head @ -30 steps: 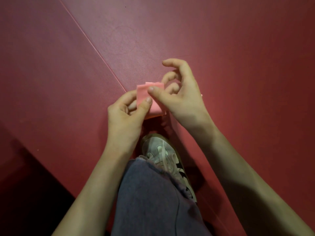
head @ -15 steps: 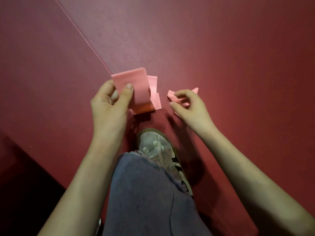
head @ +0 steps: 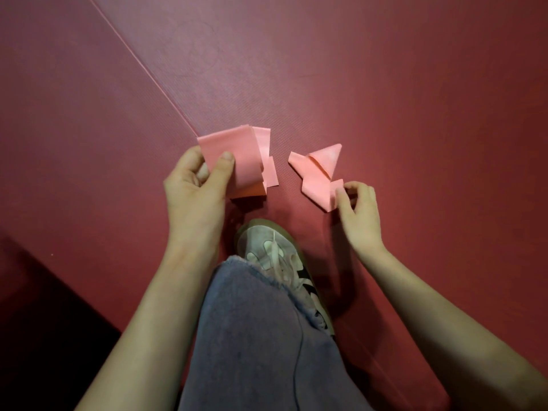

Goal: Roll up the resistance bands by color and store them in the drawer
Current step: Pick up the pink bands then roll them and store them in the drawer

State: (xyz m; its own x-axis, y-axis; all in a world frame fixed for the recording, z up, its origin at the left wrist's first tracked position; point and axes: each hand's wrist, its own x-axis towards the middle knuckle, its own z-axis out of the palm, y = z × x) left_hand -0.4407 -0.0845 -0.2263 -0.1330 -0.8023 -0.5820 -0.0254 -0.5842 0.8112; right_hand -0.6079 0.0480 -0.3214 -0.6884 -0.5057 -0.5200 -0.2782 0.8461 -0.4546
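Left hand (head: 192,191) pinched the folded pink resistance band (head: 237,155). Right hand (head: 360,212) pinched the crumpled pink band (head: 317,179) by its corner, remainder lying up-left of its fingers (head: 363,191).

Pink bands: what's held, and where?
Left hand pinches the folded band by its left edge; right hand pinches the crumpled band by its lower corner.

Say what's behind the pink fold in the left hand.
Behind the fold, more pink layers peek out at its right edge. Fingers of the left hand behind it are mostly hidden.
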